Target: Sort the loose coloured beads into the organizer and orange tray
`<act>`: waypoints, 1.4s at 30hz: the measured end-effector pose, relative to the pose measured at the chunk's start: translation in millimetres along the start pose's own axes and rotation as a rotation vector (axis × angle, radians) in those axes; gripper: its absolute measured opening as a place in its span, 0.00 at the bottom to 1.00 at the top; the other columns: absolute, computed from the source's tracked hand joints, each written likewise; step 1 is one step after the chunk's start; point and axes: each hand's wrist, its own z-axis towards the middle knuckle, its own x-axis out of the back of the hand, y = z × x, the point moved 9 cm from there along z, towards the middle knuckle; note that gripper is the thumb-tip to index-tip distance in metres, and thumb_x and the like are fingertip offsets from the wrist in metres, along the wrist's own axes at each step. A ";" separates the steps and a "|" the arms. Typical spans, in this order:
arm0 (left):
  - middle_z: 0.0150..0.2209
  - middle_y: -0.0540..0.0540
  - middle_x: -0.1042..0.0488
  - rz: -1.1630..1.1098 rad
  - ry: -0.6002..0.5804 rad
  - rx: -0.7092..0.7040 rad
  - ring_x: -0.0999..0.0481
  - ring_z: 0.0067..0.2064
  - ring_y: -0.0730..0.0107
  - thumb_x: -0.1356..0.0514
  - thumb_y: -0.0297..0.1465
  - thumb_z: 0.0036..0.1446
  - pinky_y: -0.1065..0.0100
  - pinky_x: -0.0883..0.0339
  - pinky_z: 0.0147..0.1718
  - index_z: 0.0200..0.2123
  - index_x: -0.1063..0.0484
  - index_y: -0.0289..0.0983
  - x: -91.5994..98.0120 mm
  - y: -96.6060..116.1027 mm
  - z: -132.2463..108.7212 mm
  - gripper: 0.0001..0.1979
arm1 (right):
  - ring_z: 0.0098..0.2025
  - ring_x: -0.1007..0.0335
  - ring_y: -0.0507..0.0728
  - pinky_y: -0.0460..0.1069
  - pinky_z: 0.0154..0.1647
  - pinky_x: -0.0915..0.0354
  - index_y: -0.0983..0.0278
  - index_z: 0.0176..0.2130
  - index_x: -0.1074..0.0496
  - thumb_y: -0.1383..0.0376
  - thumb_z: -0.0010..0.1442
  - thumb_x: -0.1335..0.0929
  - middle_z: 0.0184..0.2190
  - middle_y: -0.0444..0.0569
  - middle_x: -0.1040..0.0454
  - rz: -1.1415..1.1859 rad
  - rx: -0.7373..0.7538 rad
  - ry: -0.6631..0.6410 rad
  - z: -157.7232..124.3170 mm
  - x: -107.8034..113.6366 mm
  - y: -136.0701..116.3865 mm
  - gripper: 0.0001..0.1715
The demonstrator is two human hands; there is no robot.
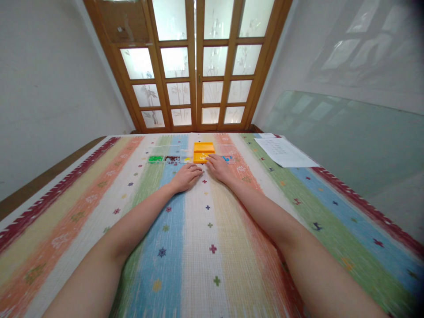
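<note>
A yellow box [204, 146] stands with its lid raised near the far side of the table, and small white pieces [202, 157] lie in its front part. My right hand [217, 168] is at the box's front right corner, its fingertips a little apart over the white pieces. Just in front of the box, my left hand [187, 177] rests low over the cloth. Its fingers are curved and pressed together, pointing right. Anything between them is too small to make out.
Clear boxes hold small green pieces [156, 159], dark red pieces [172, 159], yellow pieces [187, 159] and blue pieces [227, 158]. Printed paper [285, 152] lies at the far right on the striped tablecloth [198, 256]. A glass panel [347, 145] leans by the right wall.
</note>
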 end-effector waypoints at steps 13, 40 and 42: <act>0.57 0.39 0.22 0.046 0.398 0.527 0.28 0.60 0.53 0.51 0.31 0.71 0.46 0.38 0.65 0.54 0.20 0.38 43.8 -124.6 -44.0 0.20 | 0.64 0.31 0.63 0.62 0.68 0.35 0.62 0.58 0.21 0.61 0.75 0.38 0.62 0.57 0.26 0.009 -0.014 -0.001 -0.9 0.1 0.5 0.21; 0.56 0.43 0.22 0.001 0.056 0.077 0.30 0.62 0.54 0.42 0.33 0.69 0.46 0.38 0.66 0.53 0.19 0.44 -1.0 -51.3 -15.5 0.15 | 0.47 0.29 0.60 0.52 0.48 0.37 0.61 0.44 0.18 0.63 0.71 0.31 0.42 0.53 0.22 0.090 0.275 -0.248 -10.7 -7.5 -49.9 0.10; 0.56 0.42 0.22 0.005 0.061 0.089 0.30 0.62 0.53 0.42 0.33 0.69 0.46 0.38 0.66 0.54 0.19 0.43 -1.0 -52.9 -15.6 0.15 | 0.46 0.29 0.59 0.52 0.47 0.37 0.62 0.43 0.18 0.63 0.70 0.30 0.41 0.53 0.22 0.092 0.282 -0.252 -10.8 -7.7 -51.1 0.09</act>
